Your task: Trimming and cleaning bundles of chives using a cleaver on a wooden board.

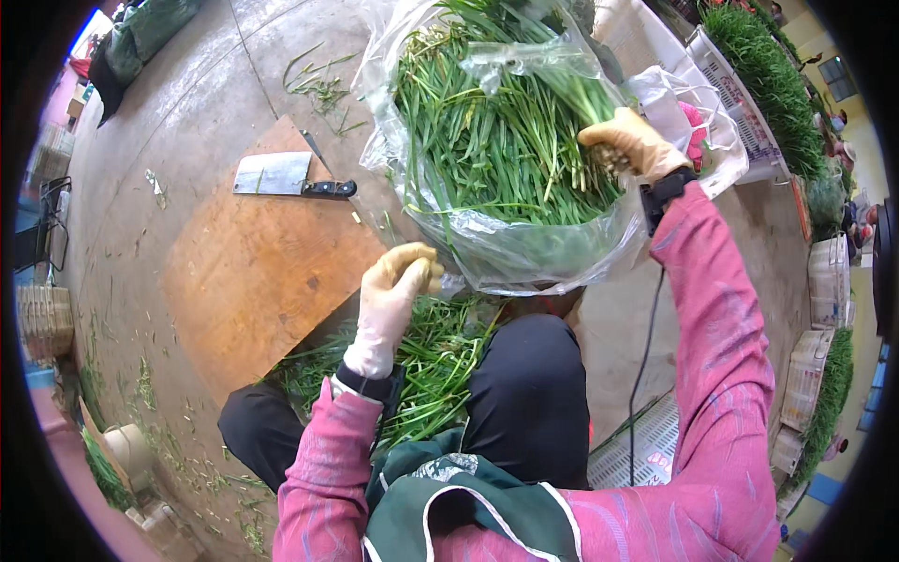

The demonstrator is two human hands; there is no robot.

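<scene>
My right hand (639, 148), in a pale yellow glove, grips a bunch of chives (582, 98) by the pale stem ends. It is at the right side of a big clear plastic bag (552, 267) filled with long green chives (496, 140). My left hand (398, 290), also gloved, is raised between the board and the bag with its fingers curled to the thumb. Whether anything small is pinched there cannot be seen. Beneath it, loose chives (435, 370) lie in a heap between my legs.
A wooden board (272, 262) on the floor bears a cleaver (273, 174) with a black handle. Chive scraps (323, 86) litter the concrete. At the right stand a white crate (740, 112), a white plastic bag (726, 155) and more greens (763, 84). A cable (646, 365) hangs from my right wrist.
</scene>
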